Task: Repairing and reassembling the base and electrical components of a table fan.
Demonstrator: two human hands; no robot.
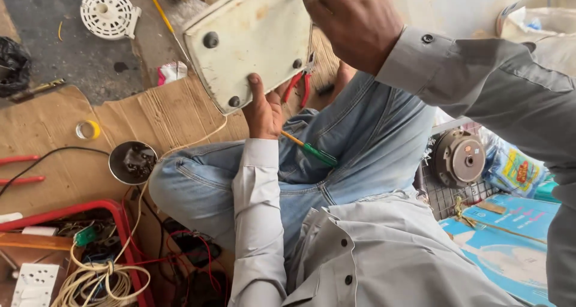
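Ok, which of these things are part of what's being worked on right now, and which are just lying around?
In hand:
- cream base plate, gripped by the left hand at its lower edge and the right hand at its upper right corner
- green-handled screwdriver, lying on the lap

Lying about:
- red pliers
- tape roll
- white round grille
- motor
- coiled wire
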